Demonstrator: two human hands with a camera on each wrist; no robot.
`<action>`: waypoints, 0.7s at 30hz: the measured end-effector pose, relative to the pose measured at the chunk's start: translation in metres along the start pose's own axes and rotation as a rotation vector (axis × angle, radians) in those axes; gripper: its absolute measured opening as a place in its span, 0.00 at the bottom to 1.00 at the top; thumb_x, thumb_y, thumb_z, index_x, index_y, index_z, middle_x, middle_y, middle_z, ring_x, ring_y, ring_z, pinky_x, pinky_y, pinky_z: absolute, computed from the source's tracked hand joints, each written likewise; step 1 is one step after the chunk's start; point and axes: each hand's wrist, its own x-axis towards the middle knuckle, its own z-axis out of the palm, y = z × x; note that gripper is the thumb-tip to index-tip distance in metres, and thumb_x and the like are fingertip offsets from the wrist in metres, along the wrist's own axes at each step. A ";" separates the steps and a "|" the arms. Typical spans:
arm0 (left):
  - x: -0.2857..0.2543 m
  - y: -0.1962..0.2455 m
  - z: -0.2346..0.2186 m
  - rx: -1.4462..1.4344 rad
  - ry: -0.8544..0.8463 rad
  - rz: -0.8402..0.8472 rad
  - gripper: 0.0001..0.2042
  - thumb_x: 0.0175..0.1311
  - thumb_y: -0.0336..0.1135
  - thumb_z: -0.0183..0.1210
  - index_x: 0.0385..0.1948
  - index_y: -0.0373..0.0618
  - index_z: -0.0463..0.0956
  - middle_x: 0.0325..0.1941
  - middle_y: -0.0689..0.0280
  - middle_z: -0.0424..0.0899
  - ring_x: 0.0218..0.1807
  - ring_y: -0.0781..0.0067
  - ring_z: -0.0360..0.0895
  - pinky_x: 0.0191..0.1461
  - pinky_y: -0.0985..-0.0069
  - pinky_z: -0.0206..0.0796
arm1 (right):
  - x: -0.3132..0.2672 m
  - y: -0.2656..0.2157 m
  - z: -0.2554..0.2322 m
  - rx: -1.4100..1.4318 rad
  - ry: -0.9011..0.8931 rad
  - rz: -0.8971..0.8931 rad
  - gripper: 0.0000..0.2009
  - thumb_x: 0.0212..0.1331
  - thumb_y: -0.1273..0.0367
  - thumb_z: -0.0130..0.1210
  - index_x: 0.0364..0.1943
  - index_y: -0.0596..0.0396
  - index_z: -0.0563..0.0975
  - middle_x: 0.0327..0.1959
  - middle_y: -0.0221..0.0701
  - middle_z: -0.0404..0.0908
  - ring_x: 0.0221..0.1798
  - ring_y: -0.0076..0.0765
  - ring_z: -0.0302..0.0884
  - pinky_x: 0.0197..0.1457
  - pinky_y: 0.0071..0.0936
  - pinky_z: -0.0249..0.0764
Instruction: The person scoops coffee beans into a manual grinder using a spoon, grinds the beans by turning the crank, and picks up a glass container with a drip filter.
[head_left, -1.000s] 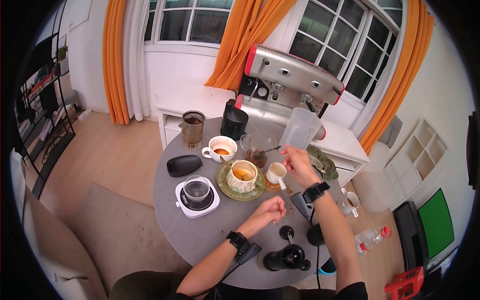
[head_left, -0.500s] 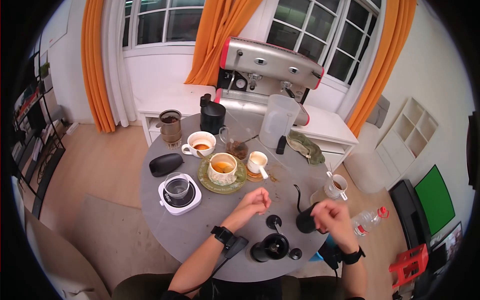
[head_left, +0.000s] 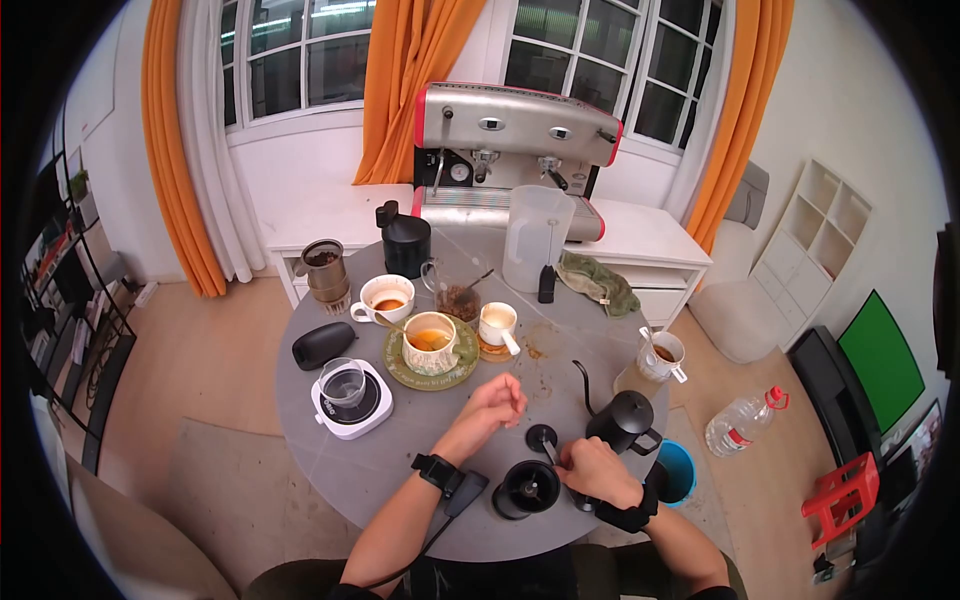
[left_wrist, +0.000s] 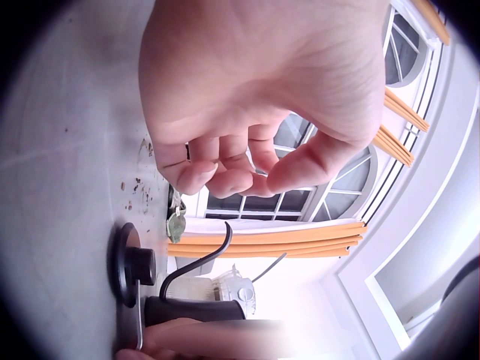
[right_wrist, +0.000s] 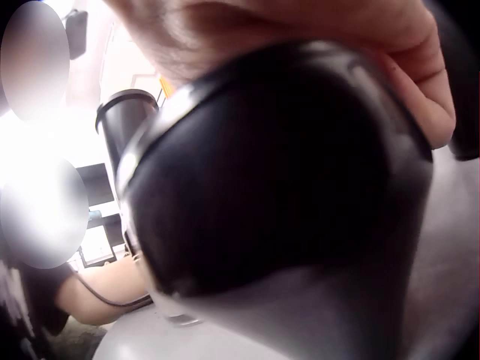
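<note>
My left hand (head_left: pixel 492 405) hovers over the table with loosely curled fingers, holding nothing; the left wrist view shows the same hand (left_wrist: pixel 262 97). Beside the black grinder body (head_left: pixel 526 489), my right hand (head_left: pixel 600 474) pinches the thin metal arm of a crank with a round black knob (head_left: pixel 541 437). This knob (left_wrist: pixel 140 265) and the right fingertips at the arm also show in the left wrist view. A large dark round object (right_wrist: pixel 270 172) fills much of the right wrist view below the right hand (right_wrist: pixel 300 26).
Right of the crank stands a black gooseneck kettle (head_left: pixel 625 420). Farther back are a cup on a green plate (head_left: pixel 462 366), a small white pitcher (head_left: pixel 497 322), a glass jug (head_left: pixel 458 300) and a tall clear pitcher (head_left: pixel 535 240). A white scale (head_left: pixel 350 418) stands at the left.
My right hand has come back from beside the small white pitcher, past the kettle, to the crank arm. The left hand has stayed raised with fingers loosely curled. The head view has shifted.
</note>
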 end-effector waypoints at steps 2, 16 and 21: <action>0.000 0.000 -0.001 0.000 -0.004 0.003 0.12 0.50 0.20 0.50 0.35 0.46 0.63 0.31 0.67 0.70 0.29 0.79 0.64 0.33 0.82 0.54 | 0.002 0.004 0.001 0.027 -0.015 -0.040 0.12 0.52 0.67 0.60 0.25 0.65 0.78 0.22 0.51 0.78 0.31 0.57 0.79 0.38 0.43 0.75; 0.000 0.002 0.002 0.011 0.024 0.014 0.13 0.48 0.17 0.47 0.34 0.47 0.63 0.30 0.69 0.71 0.28 0.83 0.63 0.31 0.84 0.54 | -0.045 -0.027 -0.064 0.572 -0.053 -0.067 0.13 0.63 0.67 0.57 0.24 0.59 0.71 0.15 0.22 0.61 0.20 0.16 0.54 0.22 0.22 0.52; 0.000 0.002 -0.001 0.021 -0.003 0.013 0.12 0.51 0.19 0.49 0.35 0.46 0.63 0.31 0.68 0.70 0.30 0.81 0.64 0.33 0.83 0.54 | -0.069 -0.057 -0.079 0.687 -0.277 -0.310 0.10 0.64 0.68 0.57 0.28 0.59 0.73 0.18 0.22 0.66 0.21 0.15 0.58 0.23 0.20 0.54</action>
